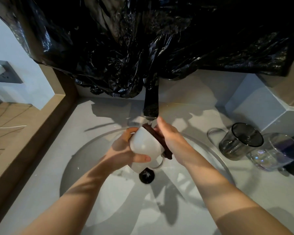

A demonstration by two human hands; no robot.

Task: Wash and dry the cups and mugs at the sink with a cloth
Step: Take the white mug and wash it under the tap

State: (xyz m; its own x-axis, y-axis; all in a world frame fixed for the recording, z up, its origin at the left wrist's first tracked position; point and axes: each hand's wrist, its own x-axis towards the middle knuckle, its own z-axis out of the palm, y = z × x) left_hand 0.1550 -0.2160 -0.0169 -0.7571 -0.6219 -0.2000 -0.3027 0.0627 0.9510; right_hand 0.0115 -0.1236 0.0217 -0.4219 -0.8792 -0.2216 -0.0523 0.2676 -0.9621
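The light is dim and uneven: my forearms [75, 200] are banded bright and dark, and overlapping shadows fan out over the pale sink [85, 160] toward five, seven and eleven o'clock. The black plastic sheet [143, 39] at twelve o'clock swallows nearly all detail apart from small glints on its creases, the cloth [159, 141] reads as a near-black strip, and the white mug [145, 145] and the glasses [241, 141] at three o'clock carry soft highlights. Straight edges bow at nine and three o'clock, and the corners look soft.

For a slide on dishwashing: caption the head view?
Left hand grips a white mug under the faucet while the right hand holds a dark cloth against it.
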